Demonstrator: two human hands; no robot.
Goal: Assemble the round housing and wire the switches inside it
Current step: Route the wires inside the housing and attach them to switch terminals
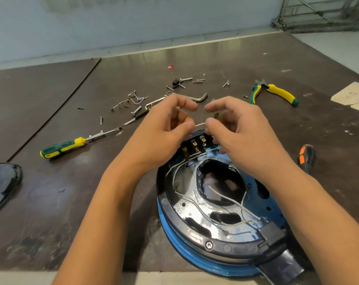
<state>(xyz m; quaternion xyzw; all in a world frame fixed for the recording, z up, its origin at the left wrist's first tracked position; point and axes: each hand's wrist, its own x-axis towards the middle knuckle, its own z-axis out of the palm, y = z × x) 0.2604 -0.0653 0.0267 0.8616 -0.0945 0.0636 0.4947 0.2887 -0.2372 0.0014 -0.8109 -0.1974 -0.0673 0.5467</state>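
Left hand (164,128) and right hand (238,130) each pinch one white wire (199,124): wiring step.
Hands close together, just above the switches (192,149) at the far rim of the round housing (175,227), near right on the surface (51,192). Next, likely: seat its end on a terminal (203,139); needs fine alignment.

housing (195,262): round, blue, black rim, open, lying flat
switches (195,145): brass terminals, far rim
wires (221,196): white, loose inside

Over the far rim of the round housing (226,248), the left hand (166,128) and right hand (236,132) each pinch one thin white wire (199,124). The switches (195,145) sit just beneath, inside that rim.
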